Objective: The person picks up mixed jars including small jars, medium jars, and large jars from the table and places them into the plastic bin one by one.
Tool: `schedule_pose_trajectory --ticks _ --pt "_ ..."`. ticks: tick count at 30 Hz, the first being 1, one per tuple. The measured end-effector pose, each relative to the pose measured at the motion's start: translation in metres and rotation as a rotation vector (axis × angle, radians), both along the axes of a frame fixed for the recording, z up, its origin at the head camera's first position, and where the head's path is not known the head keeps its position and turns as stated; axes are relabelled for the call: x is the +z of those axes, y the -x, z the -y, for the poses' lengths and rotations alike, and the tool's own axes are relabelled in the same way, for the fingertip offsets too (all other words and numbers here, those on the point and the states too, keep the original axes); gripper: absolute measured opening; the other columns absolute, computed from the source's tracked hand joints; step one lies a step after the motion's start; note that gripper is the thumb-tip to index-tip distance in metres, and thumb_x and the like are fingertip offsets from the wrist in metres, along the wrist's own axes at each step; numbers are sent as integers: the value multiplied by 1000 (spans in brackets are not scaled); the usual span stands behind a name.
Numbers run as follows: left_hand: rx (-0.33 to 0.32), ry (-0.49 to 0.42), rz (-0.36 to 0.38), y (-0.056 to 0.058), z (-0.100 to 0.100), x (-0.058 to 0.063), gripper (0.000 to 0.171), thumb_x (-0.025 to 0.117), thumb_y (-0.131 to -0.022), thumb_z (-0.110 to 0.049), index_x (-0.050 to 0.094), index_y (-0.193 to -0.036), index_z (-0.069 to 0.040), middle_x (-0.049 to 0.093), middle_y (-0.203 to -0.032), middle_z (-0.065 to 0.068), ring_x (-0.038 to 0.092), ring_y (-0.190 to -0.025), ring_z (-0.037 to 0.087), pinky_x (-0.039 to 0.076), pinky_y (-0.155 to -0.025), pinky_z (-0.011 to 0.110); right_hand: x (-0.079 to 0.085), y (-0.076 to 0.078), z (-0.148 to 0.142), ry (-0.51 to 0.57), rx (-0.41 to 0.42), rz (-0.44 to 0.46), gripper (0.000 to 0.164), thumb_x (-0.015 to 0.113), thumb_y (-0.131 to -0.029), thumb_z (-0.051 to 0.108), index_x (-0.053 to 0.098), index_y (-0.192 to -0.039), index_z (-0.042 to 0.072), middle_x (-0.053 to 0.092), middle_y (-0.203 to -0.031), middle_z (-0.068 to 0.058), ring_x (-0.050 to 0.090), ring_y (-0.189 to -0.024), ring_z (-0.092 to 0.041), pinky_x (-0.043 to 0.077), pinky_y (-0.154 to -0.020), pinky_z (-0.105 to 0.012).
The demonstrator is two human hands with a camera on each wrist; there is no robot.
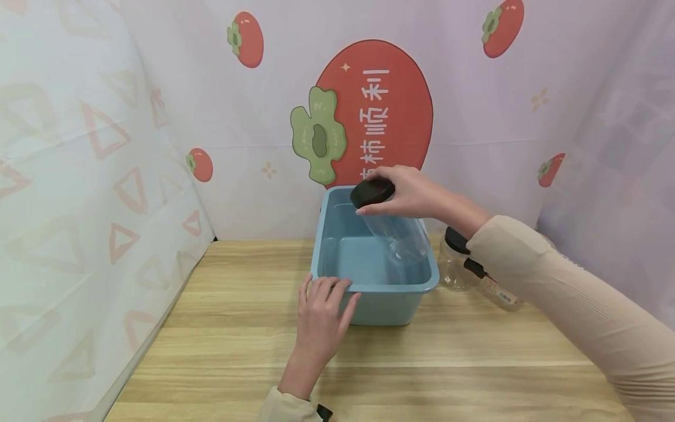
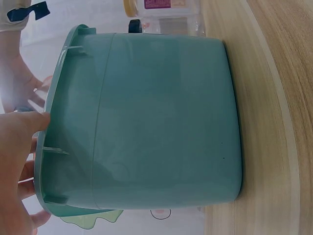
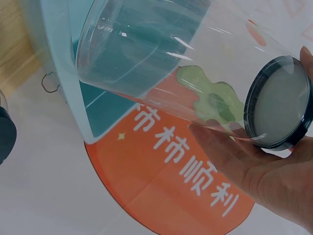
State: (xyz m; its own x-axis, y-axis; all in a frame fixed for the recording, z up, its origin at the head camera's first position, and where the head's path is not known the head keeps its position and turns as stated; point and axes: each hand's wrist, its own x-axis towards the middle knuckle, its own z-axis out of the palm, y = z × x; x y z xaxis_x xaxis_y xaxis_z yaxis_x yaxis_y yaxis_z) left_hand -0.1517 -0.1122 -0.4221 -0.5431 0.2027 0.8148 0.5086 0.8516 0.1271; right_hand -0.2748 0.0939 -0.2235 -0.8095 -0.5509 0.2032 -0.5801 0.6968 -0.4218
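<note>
My right hand (image 1: 408, 192) grips a clear plastic jar (image 1: 398, 234) at its black lid (image 1: 372, 192). The jar is tilted, its base reaching down within the right side of a blue plastic bin (image 1: 377, 288). Seen from the right wrist, the jar (image 3: 161, 58) is see-through and shows nothing inside. At the bin's near left corner, my left hand (image 1: 323, 316) holds the rim. In the left wrist view the thumb (image 2: 33, 121) lies on the outer side of the rim, with the other fingers over the far side.
Right of the bin stands another clear jar (image 1: 453, 266) with a black lid. Beside it lies a clear bottle (image 1: 498, 293) with a black cap and a label, partly behind my right sleeve. A printed curtain (image 1: 263, 117) hangs behind the wooden table (image 1: 237, 334).
</note>
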Motion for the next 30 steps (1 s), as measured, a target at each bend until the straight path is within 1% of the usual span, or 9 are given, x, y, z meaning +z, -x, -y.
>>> schedule_pose_trajectory --ticks 8,12,30 --pt "2 -2 0 0 1 0 29 89 -85 -24 76 -108 -10 71 -103 8 65 -103 28 47 -106 64 -2 2 7 10 19 7 67 86 -88 39 62 -142 7 66 -132 -15 60 -112 -31 53 -91 -48" --pt "3 2 0 0 1 1 29 89 -85 -24 76 -107 -11 71 -103 7 65 -102 28 47 -106 64 -4 2 10 13 28 11 66 86 -87 38 63 -140 6 66 -130 -14 60 -111 -31 53 -90 -48" --pt "10 13 9 -1 1 2 29 88 -86 -26 77 -108 -11 71 -103 7 65 -102 28 48 -105 64 -13 7 14 25 24 39 65 86 -88 37 63 -139 5 66 -126 -15 61 -109 -31 55 -90 -48"
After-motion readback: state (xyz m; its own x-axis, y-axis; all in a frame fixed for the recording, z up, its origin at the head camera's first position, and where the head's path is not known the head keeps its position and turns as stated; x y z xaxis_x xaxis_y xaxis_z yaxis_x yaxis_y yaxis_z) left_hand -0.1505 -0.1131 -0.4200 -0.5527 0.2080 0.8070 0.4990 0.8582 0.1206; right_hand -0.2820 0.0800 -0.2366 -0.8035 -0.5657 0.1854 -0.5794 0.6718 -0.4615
